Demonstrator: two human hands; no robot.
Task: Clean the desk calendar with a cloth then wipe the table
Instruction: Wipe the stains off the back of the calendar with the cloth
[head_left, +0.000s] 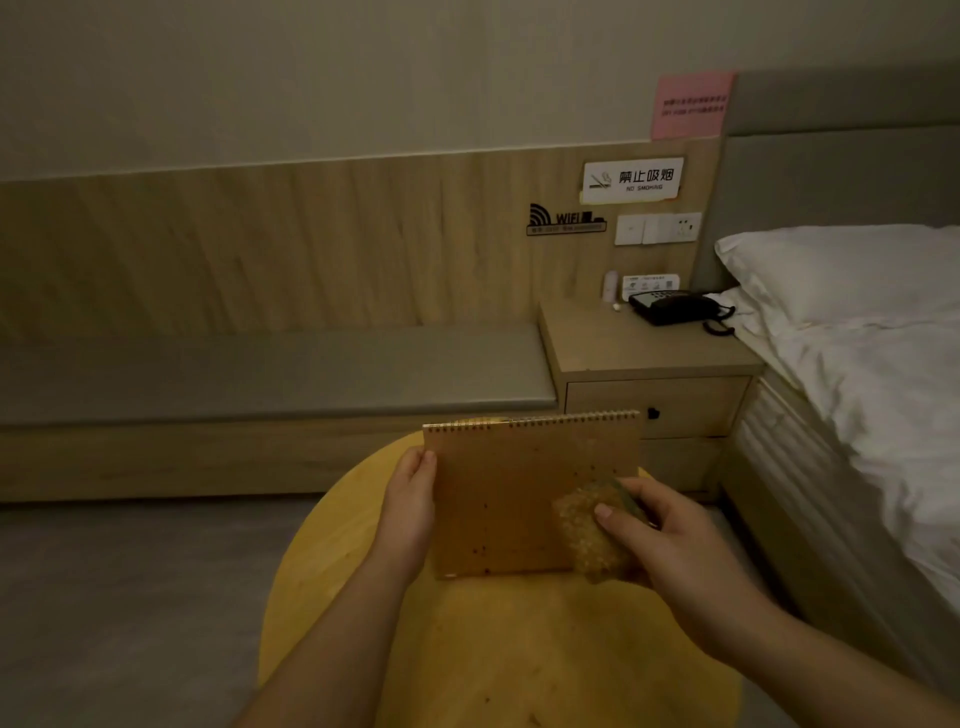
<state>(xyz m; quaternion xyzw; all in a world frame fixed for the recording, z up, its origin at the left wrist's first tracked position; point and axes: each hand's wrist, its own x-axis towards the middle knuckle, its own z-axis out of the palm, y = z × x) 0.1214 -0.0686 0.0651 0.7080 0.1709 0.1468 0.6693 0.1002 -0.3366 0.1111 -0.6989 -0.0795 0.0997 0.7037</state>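
The desk calendar (509, 499) is a brown cardboard board with a spiral binding along its top edge, held upright above the round yellow wooden table (467, 649). My left hand (410, 499) grips its left edge, thumb on the near face. My right hand (670, 540) holds a folded brownish textured cloth (589, 530) pressed against the calendar's lower right corner, thumb on top of the cloth. The calendar's far side is hidden.
A bed with white sheets and pillow (857, 291) runs along the right. Behind the table stands a wooden nightstand (649, 353) with a black telephone (675, 306). A grey cushioned bench (260, 374) lines the wood-panelled wall. Grey floor lies to the left.
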